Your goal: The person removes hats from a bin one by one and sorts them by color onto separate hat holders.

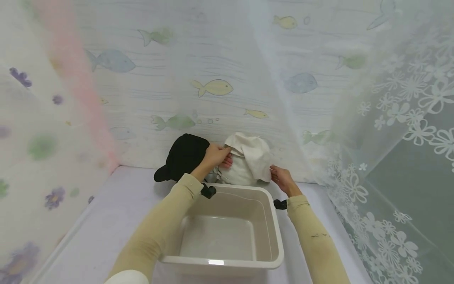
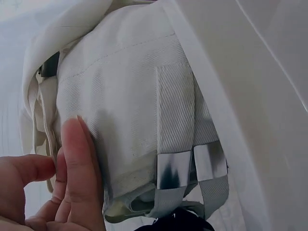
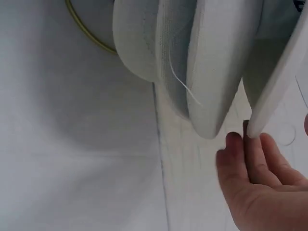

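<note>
A white canvas bag (image 1: 238, 169) with a flap (image 1: 260, 156) over its upper part stands behind the bin. On its left side, my left hand (image 1: 215, 155) pinches the flap's edge between thumb and fingers. The left wrist view shows the left hand (image 2: 72, 187) with its index finger lying along the bag's body (image 2: 115, 96). Webbing straps (image 2: 175, 110) with metal clips hang there. My right hand (image 1: 282, 177) is at the flap's right edge. In the right wrist view the right hand's fingers (image 3: 260, 163) touch the flap's lower corner (image 3: 269, 106), its thumb apart from it.
A beige plastic bin (image 1: 216, 236) sits in front of the bag, between my forearms. A black cap (image 1: 188, 156) lies left of the bag, beside my left wrist. Behind the bag hangs a fish-patterned curtain (image 1: 213, 114); a lace-flowered sheer (image 1: 408, 157) hangs at the right.
</note>
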The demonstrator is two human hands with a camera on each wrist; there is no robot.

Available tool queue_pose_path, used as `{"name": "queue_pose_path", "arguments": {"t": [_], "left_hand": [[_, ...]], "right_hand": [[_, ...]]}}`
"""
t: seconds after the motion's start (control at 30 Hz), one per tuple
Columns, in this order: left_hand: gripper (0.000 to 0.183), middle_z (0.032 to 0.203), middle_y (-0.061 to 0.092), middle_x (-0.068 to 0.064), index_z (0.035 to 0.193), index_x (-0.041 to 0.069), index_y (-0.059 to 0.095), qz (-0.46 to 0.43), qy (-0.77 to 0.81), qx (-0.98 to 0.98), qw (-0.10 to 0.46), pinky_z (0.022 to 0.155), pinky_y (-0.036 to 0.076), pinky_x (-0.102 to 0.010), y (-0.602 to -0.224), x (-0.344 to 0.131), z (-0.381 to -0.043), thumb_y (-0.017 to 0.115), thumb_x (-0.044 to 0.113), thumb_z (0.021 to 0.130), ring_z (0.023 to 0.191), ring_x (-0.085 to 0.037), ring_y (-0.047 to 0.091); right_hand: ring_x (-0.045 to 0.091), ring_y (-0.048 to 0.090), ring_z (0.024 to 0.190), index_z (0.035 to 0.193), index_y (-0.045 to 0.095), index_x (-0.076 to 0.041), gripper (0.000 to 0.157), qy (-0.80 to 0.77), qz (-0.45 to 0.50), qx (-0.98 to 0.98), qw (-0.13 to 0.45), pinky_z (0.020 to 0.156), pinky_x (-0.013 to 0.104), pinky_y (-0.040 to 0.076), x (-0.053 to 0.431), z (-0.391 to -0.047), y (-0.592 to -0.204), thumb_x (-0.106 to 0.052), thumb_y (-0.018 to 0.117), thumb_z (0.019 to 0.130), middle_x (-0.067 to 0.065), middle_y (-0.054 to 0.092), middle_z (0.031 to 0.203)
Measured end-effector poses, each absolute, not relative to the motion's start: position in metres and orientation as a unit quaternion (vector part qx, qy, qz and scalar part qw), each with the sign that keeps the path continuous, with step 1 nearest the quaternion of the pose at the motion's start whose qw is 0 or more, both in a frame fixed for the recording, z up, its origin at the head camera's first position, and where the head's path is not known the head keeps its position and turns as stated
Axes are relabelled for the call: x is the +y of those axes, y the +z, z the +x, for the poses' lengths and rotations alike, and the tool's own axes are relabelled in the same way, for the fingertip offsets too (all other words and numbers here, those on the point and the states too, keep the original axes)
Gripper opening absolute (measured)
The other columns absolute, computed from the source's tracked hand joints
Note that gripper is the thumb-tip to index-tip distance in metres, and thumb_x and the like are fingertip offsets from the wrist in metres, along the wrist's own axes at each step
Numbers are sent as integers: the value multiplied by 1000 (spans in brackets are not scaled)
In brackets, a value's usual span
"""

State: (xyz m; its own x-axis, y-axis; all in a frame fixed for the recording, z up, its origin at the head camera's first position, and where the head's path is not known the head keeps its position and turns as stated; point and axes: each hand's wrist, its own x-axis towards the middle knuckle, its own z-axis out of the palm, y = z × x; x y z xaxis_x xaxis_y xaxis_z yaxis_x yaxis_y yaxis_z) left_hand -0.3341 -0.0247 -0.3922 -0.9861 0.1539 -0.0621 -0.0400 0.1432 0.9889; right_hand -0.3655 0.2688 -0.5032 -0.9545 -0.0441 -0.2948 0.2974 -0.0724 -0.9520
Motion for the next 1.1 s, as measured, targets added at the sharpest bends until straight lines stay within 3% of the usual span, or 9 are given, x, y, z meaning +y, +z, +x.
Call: {"name": "queue_pose_path", "arguments": {"t": [0.13, 0.23, 0.4, 0.53, 0.8, 0.97, 1.1], "left_hand": [[33, 69, 71, -10, 91, -11, 71, 29, 659, 750, 52, 55, 59, -22, -390, -24, -334, 56, 15, 103, 53, -10, 67], [32, 69, 71, -9, 97, -13, 71, 27, 669, 742, 30, 57, 59, -22, -389, -25, -336, 56, 14, 103, 54, -10, 68], [31, 81, 74, -16, 110, -14, 69, 22, 700, 713, -21, 65, 62, -23, -388, -27, -338, 57, 14, 104, 60, -10, 71], [32, 91, 72, -21, 118, -14, 67, -3, 746, 664, -44, 74, 63, -27, -389, -27, -340, 55, 13, 106, 67, -10, 71], [33, 110, 66, -16, 130, -10, 58, -35, 816, 577, -8, 90, 60, -31, -388, -21, -343, 62, 6, 101, 83, -12, 69], [41, 126, 63, -23, 140, -8, 52, -34, 830, 556, 2, 93, 58, -31, -387, -21, -341, 60, 5, 102, 91, -15, 69], [43, 130, 62, -23, 141, -6, 52, -40, 823, 566, -1, 88, 60, -27, -388, -25, -340, 62, 2, 100, 90, -14, 69]], "right_hand": [[30, 40, 144, 156, 25, 10, 58, -739, 87, 659, 106, 118, 34, 38, 272, -366, -501, -16, 46, 109, 25, 28, 162], [20, 53, 125, 155, 26, 12, 59, -744, 77, 653, 118, 102, 24, 50, 276, -365, -500, -15, 50, 108, 23, 31, 159], [2, 60, 98, 154, 25, 14, 60, -740, 59, 655, 142, 84, 15, 54, 282, -360, -496, -14, 51, 108, 21, 37, 153], [-1, 61, 93, 153, 28, 13, 58, -734, 55, 662, 140, 82, 15, 54, 284, -359, -492, -13, 52, 107, 20, 43, 148], [-1, 64, 91, 151, 31, 15, 59, -717, 39, 685, 121, 81, 16, 56, 285, -357, -487, -14, 56, 106, 25, 46, 144], [-1, 64, 88, 150, 32, 16, 57, -716, 45, 688, 111, 80, 15, 56, 285, -354, -485, -13, 54, 106, 21, 51, 136], [0, 64, 89, 150, 33, 16, 58, -715, 52, 690, 101, 79, 16, 56, 285, -351, -483, -14, 56, 106, 19, 54, 134]]}}
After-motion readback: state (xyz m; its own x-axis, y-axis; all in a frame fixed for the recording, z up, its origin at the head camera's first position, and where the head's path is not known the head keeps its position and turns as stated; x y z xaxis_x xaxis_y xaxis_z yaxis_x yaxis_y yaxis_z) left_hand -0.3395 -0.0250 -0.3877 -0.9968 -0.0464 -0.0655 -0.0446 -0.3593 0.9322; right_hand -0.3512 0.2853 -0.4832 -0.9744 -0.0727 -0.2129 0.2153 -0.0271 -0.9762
